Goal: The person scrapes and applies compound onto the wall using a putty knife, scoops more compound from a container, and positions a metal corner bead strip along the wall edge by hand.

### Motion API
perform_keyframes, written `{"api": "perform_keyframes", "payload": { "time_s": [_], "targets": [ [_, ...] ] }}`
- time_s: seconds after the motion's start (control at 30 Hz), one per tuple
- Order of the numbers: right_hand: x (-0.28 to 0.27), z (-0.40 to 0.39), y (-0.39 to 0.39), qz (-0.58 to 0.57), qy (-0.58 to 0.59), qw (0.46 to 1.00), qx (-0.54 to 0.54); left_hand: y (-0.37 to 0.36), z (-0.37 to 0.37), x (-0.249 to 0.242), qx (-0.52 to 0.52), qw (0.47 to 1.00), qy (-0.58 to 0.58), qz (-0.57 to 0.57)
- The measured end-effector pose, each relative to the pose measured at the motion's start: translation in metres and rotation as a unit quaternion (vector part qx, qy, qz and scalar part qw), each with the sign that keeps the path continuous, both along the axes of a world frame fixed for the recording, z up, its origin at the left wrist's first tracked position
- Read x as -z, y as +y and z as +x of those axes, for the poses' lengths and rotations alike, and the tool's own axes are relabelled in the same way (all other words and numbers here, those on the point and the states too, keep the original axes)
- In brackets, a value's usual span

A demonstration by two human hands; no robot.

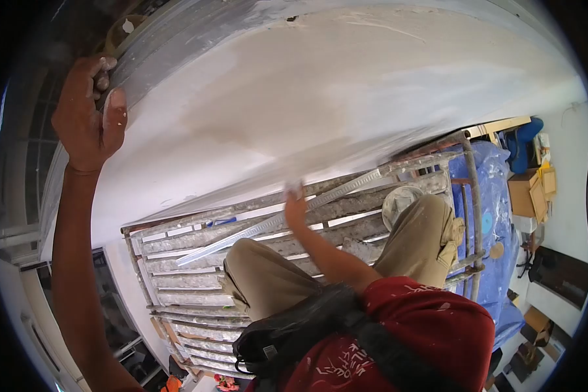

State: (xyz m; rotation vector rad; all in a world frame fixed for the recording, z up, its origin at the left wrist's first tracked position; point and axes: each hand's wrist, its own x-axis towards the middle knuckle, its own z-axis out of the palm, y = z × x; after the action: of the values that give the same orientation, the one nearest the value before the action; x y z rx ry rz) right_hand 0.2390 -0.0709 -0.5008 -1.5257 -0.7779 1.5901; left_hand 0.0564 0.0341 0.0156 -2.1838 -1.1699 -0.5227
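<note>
At the upper left, my left hand [91, 117] is raised with its fingers curled against the grey edge [170, 49] of the plastered wall. White smears mark its fingertips and thumb. Low on the wall [255, 111], near the scaffold platform, is my right hand [295, 204]. Motion smears its fingers, so I cannot make out whether they hold anything. Darker beige patches and grey streaks show on the pale plaster. A long whitish perforated strip [268, 225] lies slantwise across the platform, passing beside my right hand and knees.
I squat on a scaffold platform [196, 279] of stained slats with gaps between them. Its metal rail [475, 202] stands at the right. A whitish bucket [398, 201] is beside my knee. Beyond are blue sheeting [493, 176] and cardboard boxes [528, 195]. A window grille is at the left.
</note>
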Motion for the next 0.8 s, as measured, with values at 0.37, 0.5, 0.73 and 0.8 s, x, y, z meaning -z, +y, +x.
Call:
{"api": "perform_keyframes", "payload": {
  "time_s": [0.37,0.5,0.73,0.8],
  "targets": [
    [0.108,0.025,0.139,-0.069,0.247,0.894,0.367,0.001,-0.011,0.003,0.009,1.0,0.025,0.007],
    [0.111,-0.072,0.049,-0.013,0.365,0.898,0.247,0.004,-0.011,0.003,0.019,1.0,-0.013,-0.018],
    [0.07,0.021,0.039,0.021,0.398,0.89,0.224,0.001,0.0,0.0,0.006,1.0,-0.028,0.006],
    [0.045,0.077,0.087,0.048,0.27,0.908,0.316,0.004,-0.001,0.0,0.021,0.999,-0.026,0.014]
  ]
}}
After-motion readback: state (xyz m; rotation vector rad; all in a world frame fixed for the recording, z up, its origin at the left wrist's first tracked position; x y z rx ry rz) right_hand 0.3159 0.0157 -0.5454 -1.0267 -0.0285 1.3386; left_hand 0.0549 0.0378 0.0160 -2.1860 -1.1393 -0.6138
